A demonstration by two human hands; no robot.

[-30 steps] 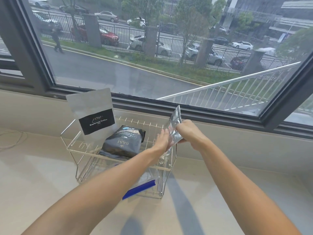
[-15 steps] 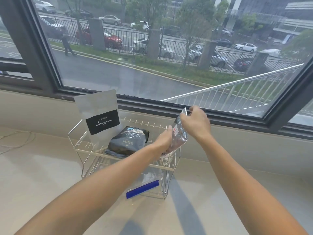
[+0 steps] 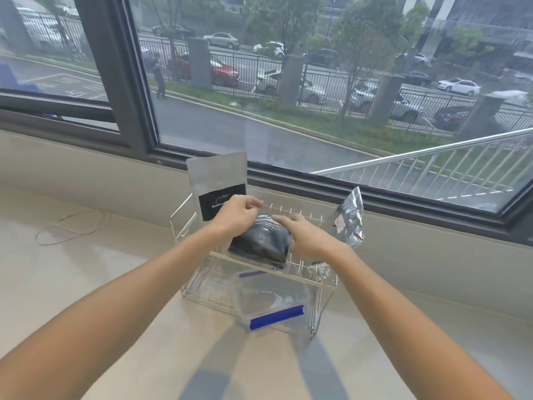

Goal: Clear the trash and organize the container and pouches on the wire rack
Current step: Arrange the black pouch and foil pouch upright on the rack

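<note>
both hands on black pouch (image 3: 261, 241) at wire rack (image 3: 323, 280) top shelf middle: left hand (image 3: 235, 213) fingers curled on its back-left edge, right hand (image 3: 305, 236) loosely spread on its right edge; grip firmness can't tell.

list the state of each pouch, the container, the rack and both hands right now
silver pouch with black label: upright at the rack's back left
black pouch: lying flat on the top shelf, between both hands
shiny foil pouch: standing at the rack's right end, released
clear container: under the top shelf, lid on
wire rack: upright on the counter
left hand: on the black pouch's top edge
right hand: on the black pouch's right side
</note>
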